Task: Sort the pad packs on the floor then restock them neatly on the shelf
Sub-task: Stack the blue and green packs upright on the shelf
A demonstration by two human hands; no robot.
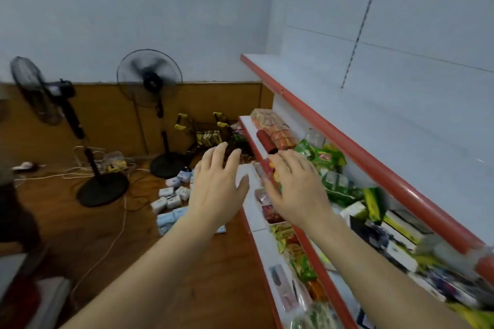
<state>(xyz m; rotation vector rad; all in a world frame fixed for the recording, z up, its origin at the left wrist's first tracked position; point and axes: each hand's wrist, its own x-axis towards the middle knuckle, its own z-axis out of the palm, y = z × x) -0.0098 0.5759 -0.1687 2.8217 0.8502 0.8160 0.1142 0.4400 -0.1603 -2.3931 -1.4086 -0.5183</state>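
Several white and pale-blue pad packs (171, 199) lie scattered on the wooden floor near the foot of the shelf unit (315, 120). My left hand (216, 184) is stretched out in front of me, fingers straight and spread, above the packs and holding nothing. My right hand (294, 184) is held out beside it, also spread and empty, in front of the middle shelf's red edge. Part of the pile is hidden behind my left hand and forearm.
The red-edged shelves on the right carry snack bags (320, 155) and boxes (401, 224). Two black standing fans (152, 83) stand by the wall, with cables (117, 224) running across the floor. A wire basket (205, 133) sits beyond the packs.
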